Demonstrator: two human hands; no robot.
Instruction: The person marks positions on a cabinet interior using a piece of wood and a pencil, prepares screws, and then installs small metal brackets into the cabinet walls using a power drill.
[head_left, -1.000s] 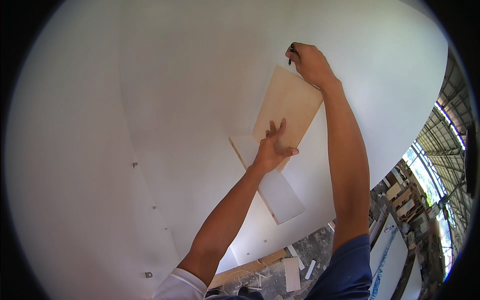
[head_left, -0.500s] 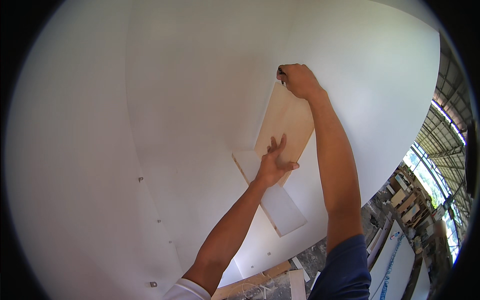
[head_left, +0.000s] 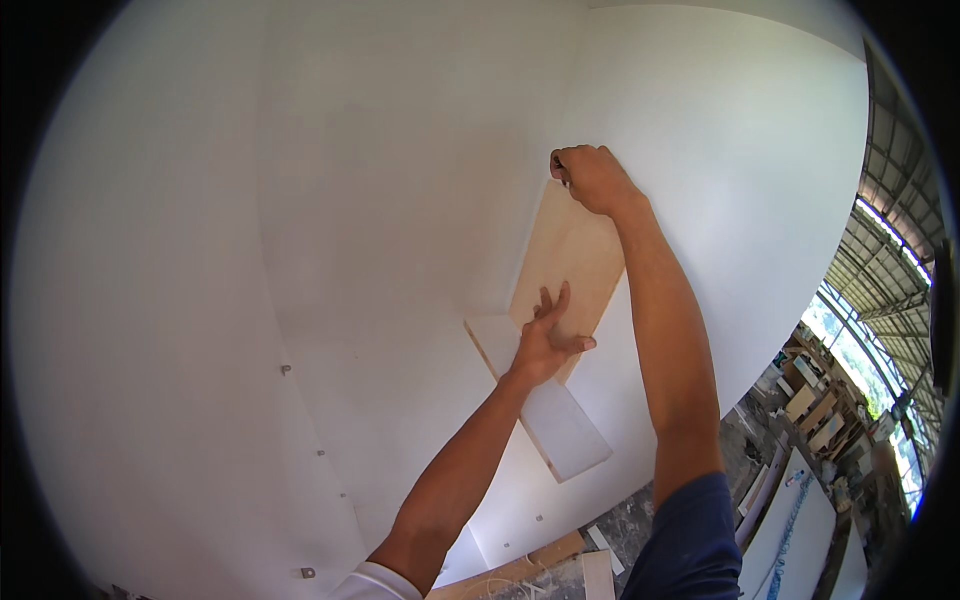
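Note:
A pale wooden board [head_left: 575,245] lies flat against the white panel, slanting up to the right. My left hand [head_left: 545,345] presses on its lower part with the fingers spread. At the board's upper end is my right hand [head_left: 597,180], its fingers closed round a small dark object, mostly hidden, whose kind I cannot make out. Beneath my left hand and wrist, a white board [head_left: 568,430] with a bare wood edge crosses the lower end of the wooden one.
Large white panels [head_left: 400,180] surround the work, with small metal brackets [head_left: 307,573] along a seam at the lower left. Below right, a cluttered floor holds leaning white boards [head_left: 800,520] and a stack of wood offcuts [head_left: 820,415]. A roof frame [head_left: 900,260] rises at the far right.
The whole view has shifted a little, so the boards and both hands sit slightly lower. Both hands keep their places on the wooden board.

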